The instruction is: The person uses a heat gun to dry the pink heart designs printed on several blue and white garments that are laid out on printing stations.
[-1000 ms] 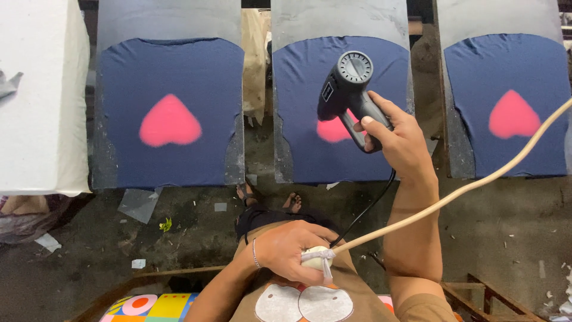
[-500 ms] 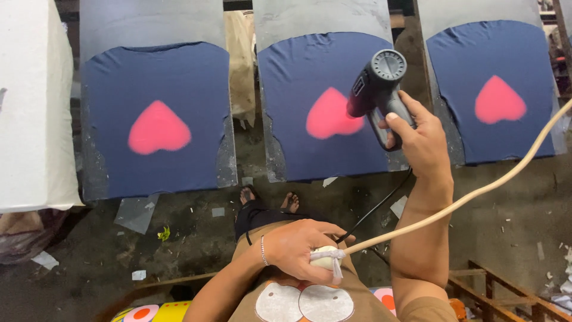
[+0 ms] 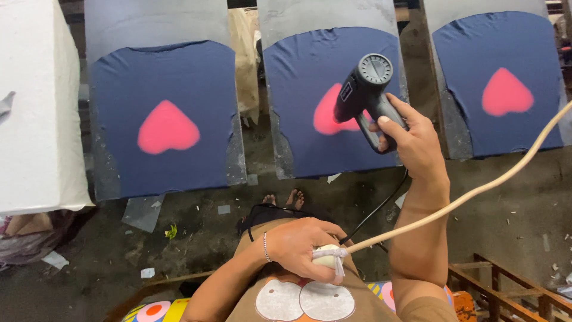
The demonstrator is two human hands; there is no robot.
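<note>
My right hand (image 3: 412, 138) grips a black heat gun (image 3: 364, 90) by its handle, its nozzle pointing down at the pink heart (image 3: 326, 113) on the middle navy shirt (image 3: 310, 71). That shirt is stretched over a grey pallet board. My left hand (image 3: 301, 244) is closed around the cloth-wrapped end of a long cream hose (image 3: 471, 194) that runs up and off to the right. The left hand sits close to my belly, above my brown shirt.
Two more navy shirts with pink hearts lie on boards at left (image 3: 164, 113) and right (image 3: 497, 83). A white-covered table (image 3: 30, 119) stands far left. Paper scraps litter the dark floor (image 3: 196, 220). A wooden frame (image 3: 506, 286) stands at lower right. My bare feet (image 3: 285, 198) show below the middle board.
The heat gun and my right hand have shifted back left over the middle shirt's heart. My left hand stays closed on the hose end near my belly.
</note>
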